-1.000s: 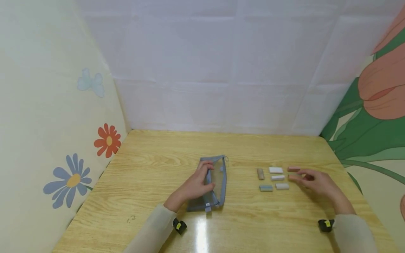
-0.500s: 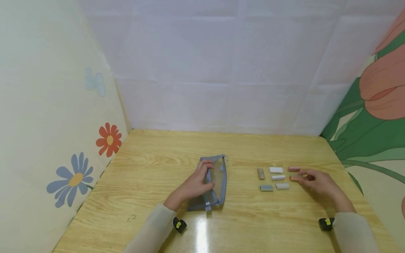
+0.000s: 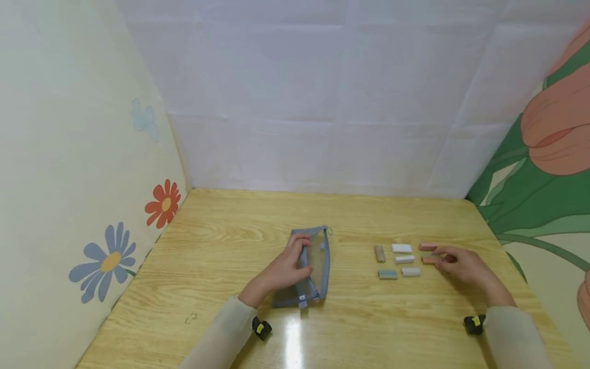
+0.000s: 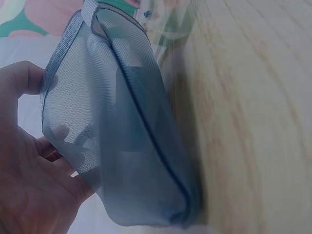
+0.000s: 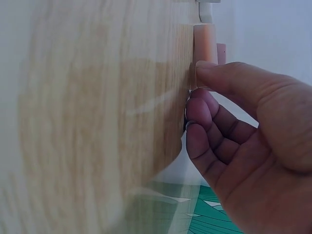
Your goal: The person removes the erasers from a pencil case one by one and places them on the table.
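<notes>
My left hand point(image 3: 283, 269) grips the side of a grey-blue mesh zip pouch point(image 3: 320, 271) lying on the table. Its fingertips curl over the upper edge, and the thumb lies across the mesh; in the left wrist view the pouch point(image 4: 131, 146) bulges out. To the right, my right hand point(image 3: 465, 269) pinches the near end of a small orange eraser-like block point(image 5: 204, 44) between thumb and fingers, close to the tabletop. A reddish-brown block point(image 3: 427, 246) lies just beyond it. Left of these are two white blocks point(image 3: 402, 248), a pale grey one point(image 3: 411, 271), a blue-grey one point(image 3: 387, 274) and a tan one point(image 3: 380, 253).
The wood-grain table point(image 3: 221, 225) meets a white cloth backdrop point(image 3: 295, 102) at the rear. Walls with painted flowers point(image 3: 109, 262) stand at left and right. Black wrist cameras point(image 3: 261, 328) sit at both cuffs.
My right fingers have shifted slightly right along the orange block, so more of its left end shows. The left hand and pouch have stayed in place.
</notes>
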`<state>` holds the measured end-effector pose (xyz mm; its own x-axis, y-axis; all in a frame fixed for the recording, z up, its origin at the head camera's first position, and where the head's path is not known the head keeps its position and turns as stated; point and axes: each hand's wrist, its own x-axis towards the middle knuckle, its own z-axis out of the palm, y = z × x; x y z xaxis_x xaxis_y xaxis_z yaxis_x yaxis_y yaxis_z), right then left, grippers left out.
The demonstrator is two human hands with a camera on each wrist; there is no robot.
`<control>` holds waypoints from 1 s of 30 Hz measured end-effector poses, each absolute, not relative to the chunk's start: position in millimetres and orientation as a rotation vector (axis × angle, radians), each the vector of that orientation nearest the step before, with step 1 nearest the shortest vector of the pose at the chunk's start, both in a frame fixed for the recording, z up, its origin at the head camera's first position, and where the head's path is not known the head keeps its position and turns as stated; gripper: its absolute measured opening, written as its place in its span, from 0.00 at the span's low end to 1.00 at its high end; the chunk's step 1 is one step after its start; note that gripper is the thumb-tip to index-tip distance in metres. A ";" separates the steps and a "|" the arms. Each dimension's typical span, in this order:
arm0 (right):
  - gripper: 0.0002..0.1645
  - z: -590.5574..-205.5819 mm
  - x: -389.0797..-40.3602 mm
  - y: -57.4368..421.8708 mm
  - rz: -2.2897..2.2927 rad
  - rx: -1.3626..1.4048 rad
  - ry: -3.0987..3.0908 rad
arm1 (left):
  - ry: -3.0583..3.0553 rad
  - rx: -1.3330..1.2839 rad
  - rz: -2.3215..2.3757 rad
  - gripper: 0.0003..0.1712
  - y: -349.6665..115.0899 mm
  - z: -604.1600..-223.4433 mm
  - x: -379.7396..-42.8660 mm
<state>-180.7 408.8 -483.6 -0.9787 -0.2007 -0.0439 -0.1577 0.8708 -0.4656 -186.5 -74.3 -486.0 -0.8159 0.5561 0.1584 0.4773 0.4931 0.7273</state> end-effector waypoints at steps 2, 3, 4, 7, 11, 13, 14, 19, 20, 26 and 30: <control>0.16 -483.3 -181.1 408.4 -0.724 -0.291 2.949 | 2.632 0.912 1.233 0.34 -74.1 -485.9 -186.2; 0.16 -483.3 -181.3 408.3 -0.725 -0.295 2.947 | 2.635 0.913 1.232 0.34 -74.0 -486.1 -186.3; 0.16 -483.3 -181.5 408.4 -0.728 -0.299 2.948 | 2.637 0.912 1.233 0.34 -74.0 -486.3 -186.3; 0.15 -484.1 -182.2 409.0 -0.726 -0.310 2.948 | 2.639 0.913 1.237 0.34 -73.8 -487.0 -186.3; 0.15 -485.5 -183.1 409.8 -0.721 -0.305 2.944 | 2.638 0.917 1.238 0.34 -73.9 -486.8 -185.5; 0.15 -485.5 -183.3 409.9 -0.712 -0.295 2.943 | 2.637 0.921 1.240 0.34 -74.1 -487.1 -185.3; 0.16 -485.2 -183.3 409.7 -0.710 -0.291 2.943 | 2.635 0.920 1.241 0.34 -74.2 -487.3 -185.4; 0.20 -480.7 -181.2 408.9 -0.707 -0.277 2.944 | 2.636 0.915 1.235 0.35 -74.2 -489.2 -186.5; 0.21 -479.5 -180.6 408.4 -0.707 -0.275 2.944 | 2.636 0.919 1.238 0.35 -74.2 -489.5 -186.7; 0.21 -473.4 -177.9 402.9 -0.723 -0.278 2.963 | 2.643 0.918 1.236 0.34 -74.1 -490.8 -187.4; 0.19 -468.3 -177.2 395.6 -0.772 -0.296 2.959 | 2.644 0.911 1.228 0.34 -74.2 -490.9 -187.4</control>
